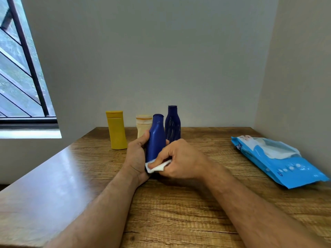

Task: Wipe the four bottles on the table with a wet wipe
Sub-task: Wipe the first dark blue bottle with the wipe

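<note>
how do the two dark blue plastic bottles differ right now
The nearer dark blue plastic bottle is gripped by the left hand and tilted, while the farther dark blue bottle stands upright and untouched on the wooden table. The right hand presses a white wet wipe against the nearer bottle's lower part; nothing touches the farther one. Both share colour and a narrow-necked shape.

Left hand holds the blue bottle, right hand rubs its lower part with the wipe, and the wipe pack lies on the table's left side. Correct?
Not quite. The head view shows the wipe pack lying on the table's right side. The rest holds.
</note>
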`<state>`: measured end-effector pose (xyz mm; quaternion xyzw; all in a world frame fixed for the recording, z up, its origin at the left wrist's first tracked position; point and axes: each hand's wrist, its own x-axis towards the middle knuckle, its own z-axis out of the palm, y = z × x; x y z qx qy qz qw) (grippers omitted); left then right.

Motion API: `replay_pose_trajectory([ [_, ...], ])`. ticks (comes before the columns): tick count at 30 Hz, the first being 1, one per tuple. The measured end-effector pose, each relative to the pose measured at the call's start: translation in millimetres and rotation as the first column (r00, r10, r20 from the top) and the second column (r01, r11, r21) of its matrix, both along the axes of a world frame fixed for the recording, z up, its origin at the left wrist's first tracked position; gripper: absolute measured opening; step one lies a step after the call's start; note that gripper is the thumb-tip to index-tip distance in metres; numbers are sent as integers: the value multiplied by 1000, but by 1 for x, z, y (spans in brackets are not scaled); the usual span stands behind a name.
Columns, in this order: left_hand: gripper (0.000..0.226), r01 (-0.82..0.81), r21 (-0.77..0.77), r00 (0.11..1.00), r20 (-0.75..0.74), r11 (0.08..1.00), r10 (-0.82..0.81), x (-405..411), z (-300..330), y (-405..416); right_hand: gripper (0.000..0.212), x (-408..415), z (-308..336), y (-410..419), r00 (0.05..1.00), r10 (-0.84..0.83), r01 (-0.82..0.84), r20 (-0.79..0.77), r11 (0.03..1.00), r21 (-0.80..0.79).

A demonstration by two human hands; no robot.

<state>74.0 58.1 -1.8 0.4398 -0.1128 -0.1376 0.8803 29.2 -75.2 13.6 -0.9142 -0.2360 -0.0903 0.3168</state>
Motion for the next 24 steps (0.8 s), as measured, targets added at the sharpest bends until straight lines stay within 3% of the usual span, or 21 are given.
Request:
replay_pose_trajectory([
  [2, 43, 20, 22, 1000, 12, 1000, -20, 1, -1, 0, 17, 0, -1, 1, 995, -43, 42, 86, 999, 15],
  [5, 41, 52, 105, 996, 69, 993, -59, 2, -4, -2, 20, 2, -1, -1, 941, -189, 140, 281, 972, 187],
  [9, 35, 7, 177, 992, 126, 984, -30, 3, -7, -5, 25, 7, 0, -5, 854, -368, 248, 367, 909, 334],
  [11, 34, 5, 186, 992, 120, 983, -28, 2, -6, -5, 26, 7, 0, -7, 853, -363, 251, 374, 915, 315],
  [17, 51, 79, 104, 995, 48, 991, -84, 1, -3, -2, 26, 4, -3, -10, 919, -148, 137, 365, 989, 57],
  [21, 43, 43, 143, 996, 67, 989, -53, 1, -3, -2, 23, 7, -2, -10, 817, -296, 234, 495, 955, 185],
  [24, 38, 26, 163, 995, 91, 986, -41, -1, -3, -2, 22, 10, -2, -15, 777, -401, 291, 486, 912, 288],
])
